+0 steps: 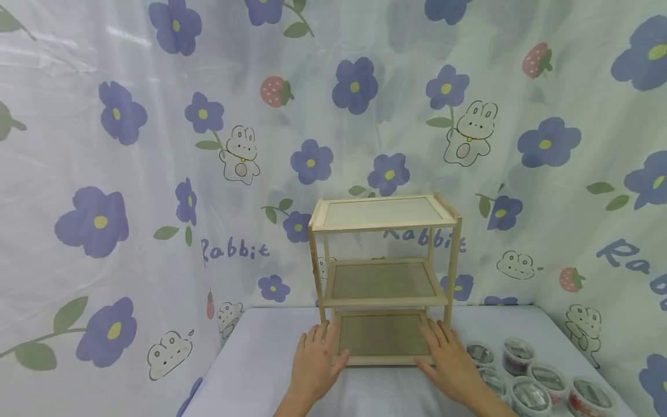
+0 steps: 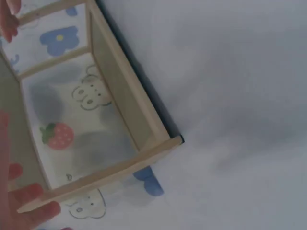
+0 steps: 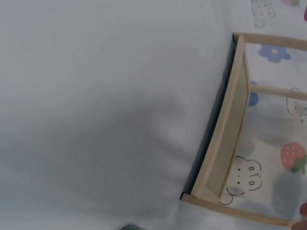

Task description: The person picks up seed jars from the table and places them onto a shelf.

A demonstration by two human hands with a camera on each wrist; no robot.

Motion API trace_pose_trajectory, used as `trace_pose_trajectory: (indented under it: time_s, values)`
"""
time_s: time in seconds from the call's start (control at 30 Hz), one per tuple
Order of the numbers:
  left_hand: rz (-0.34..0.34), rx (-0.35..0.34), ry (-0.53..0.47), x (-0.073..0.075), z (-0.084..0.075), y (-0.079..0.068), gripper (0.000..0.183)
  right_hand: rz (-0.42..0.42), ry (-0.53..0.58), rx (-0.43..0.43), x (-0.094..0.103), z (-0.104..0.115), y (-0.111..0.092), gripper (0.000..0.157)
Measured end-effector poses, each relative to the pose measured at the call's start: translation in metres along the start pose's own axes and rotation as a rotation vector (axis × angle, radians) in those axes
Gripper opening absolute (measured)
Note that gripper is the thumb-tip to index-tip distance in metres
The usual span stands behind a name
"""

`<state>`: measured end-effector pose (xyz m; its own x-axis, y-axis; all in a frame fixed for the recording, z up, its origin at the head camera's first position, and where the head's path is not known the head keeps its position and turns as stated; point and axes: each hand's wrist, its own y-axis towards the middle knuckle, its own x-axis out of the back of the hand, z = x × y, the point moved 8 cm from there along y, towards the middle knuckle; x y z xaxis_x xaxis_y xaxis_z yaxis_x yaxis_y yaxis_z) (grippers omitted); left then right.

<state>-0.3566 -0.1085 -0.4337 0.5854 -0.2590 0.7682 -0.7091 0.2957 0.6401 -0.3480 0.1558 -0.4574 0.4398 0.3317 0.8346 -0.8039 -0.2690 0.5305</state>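
Note:
A three-tier wooden shelf rack (image 1: pixel 385 301) with grey-green panels stands upright against the curtain in the head view. My left hand (image 1: pixel 315 360) is at its lower left front post, fingers spread and nearly straight. On the other side, my right hand (image 1: pixel 449 362) is at the lower right front post in the same way, thumb pointing inward. The left wrist view shows the fingers (image 2: pixel 36 203) of the left hand by a corner post of the rack (image 2: pixel 127 81). Whether either hand touches the wood cannot be told. In the right wrist view only fingertips (image 3: pixel 303 210) show, beside the rack (image 3: pixel 225 120).
Several round tubs with clear lids (image 1: pixel 547 376) stand on the white tabletop (image 1: pixel 260 359) at the right, close to my right forearm. A curtain (image 1: pixel 333 121) printed with flowers, rabbits and strawberries hangs behind and at both sides.

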Motion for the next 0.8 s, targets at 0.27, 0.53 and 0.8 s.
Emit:
trace_pose_trajectory:
  time_s: [0.27, 0.53, 0.8]
  values:
    - [-0.033, 0.282, -0.361, 0.012, 0.022, 0.007, 0.039, -0.050, 0.071, -0.009, 0.005, -0.004, 0.000, 0.066]
    - [-0.080, 0.387, -0.535, 0.018, 0.038, 0.018, 0.037, -0.070, 0.079, -0.017, 0.007, -0.011, -0.004, 0.061]
    - [-0.100, 0.454, -0.802, 0.023, 0.048, 0.034, 0.039, -0.086, 0.080, -0.029, 0.010, -0.012, -0.005, 0.059]
